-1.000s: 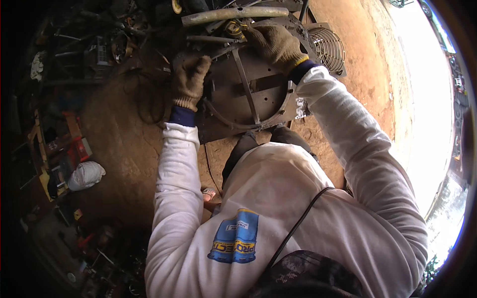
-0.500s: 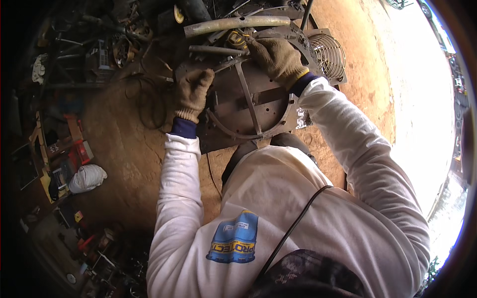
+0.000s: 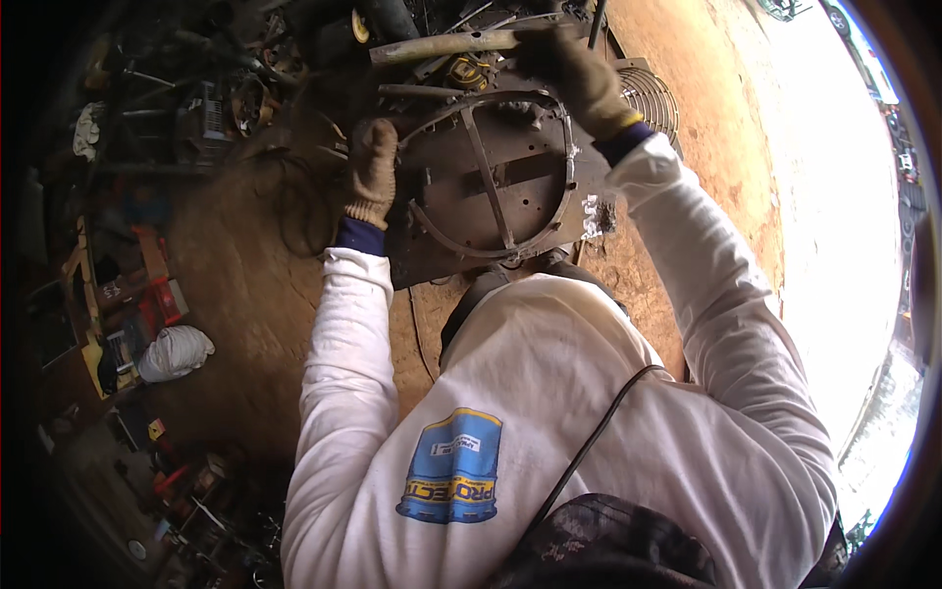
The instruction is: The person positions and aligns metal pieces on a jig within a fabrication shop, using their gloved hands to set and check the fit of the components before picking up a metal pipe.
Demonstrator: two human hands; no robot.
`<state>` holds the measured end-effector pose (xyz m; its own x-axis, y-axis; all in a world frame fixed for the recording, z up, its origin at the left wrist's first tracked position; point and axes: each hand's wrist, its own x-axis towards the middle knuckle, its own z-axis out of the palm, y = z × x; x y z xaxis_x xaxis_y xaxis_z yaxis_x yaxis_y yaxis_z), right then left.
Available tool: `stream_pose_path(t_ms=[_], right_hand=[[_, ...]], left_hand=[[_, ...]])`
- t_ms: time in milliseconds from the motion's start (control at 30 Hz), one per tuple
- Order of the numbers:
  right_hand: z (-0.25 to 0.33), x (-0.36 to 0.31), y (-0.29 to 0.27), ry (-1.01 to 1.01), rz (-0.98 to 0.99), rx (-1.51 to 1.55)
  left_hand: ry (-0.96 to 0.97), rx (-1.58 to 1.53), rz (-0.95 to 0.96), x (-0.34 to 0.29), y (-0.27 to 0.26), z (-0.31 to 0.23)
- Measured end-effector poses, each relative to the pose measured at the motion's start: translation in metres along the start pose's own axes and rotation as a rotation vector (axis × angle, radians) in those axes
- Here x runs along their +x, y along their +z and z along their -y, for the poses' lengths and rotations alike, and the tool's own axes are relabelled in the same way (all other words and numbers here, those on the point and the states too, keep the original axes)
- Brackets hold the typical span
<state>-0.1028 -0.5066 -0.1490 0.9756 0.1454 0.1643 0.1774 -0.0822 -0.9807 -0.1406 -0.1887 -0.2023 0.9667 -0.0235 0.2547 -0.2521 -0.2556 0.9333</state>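
Observation:
A flat metal ring with a crossbar (image 3: 481, 162) lies on a dark steel plate (image 3: 446, 250) with several drilled holes. My gloved left hand (image 3: 373, 177) is closed beside the ring's left edge; whatever lies inside the fingers is hidden. Beyond the ring's far right edge, my gloved right hand (image 3: 589, 88) is smeared by motion, and its fingers cannot be made out. It is close to the right end of a curved metal pipe (image 3: 442, 47). A yellow and black tape measure (image 3: 468, 73) rests between that pipe and the ring.
A round wire fan guard (image 3: 653, 101) stands right of the plate. Metal scrap and tools crowd the dark far left. A cable (image 3: 294, 201) lies coiled on the dirt floor (image 3: 245, 314). A white sack (image 3: 175, 353) sits at the left.
My right hand has moved from the ring's top edge away and to the right, uncovering that edge. My left hand has shifted slightly left and away.

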Motion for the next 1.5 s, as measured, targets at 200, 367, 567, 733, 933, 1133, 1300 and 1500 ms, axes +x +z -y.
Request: stream_pose_path(t_ms=[200,367,567,733,933,1133,1300,1500], right_hand=[[-0.01,-0.088,-0.096,0.048,-0.546,0.403],[-0.066,-0.243,-0.107,0.317,-0.763,0.266],[-0.189,-0.452,-0.074,1.143,-0.516,0.053],[-0.187,-0.487,-0.06,0.869,0.258,-0.789],[-0.178,-0.428,-0.102,1.067,-0.387,0.352],[-0.12,-0.382,-0.116,1.005,-0.393,0.254],[-0.16,-0.44,-0.111,1.146,-0.261,0.189],[-0.147,-0.467,-0.103,0.981,0.35,-0.579]], left_hand=[[-0.245,-0.273,-0.194,-0.021,-0.041,-0.001],[-0.446,-0.129,-0.275,-0.075,-0.075,0.047],[-0.616,0.107,-0.389,-0.13,-0.071,0.046],[-0.785,0.251,-0.438,-0.168,-0.061,0.014],[-0.722,0.202,-0.415,-0.197,-0.032,-0.018],[-0.674,-0.208,-0.504,-0.232,-0.008,-0.005],[-0.664,0.08,-0.399,-0.258,-0.012,0.012],[-0.72,0.133,-0.388,-0.311,-0.023,0.059]])
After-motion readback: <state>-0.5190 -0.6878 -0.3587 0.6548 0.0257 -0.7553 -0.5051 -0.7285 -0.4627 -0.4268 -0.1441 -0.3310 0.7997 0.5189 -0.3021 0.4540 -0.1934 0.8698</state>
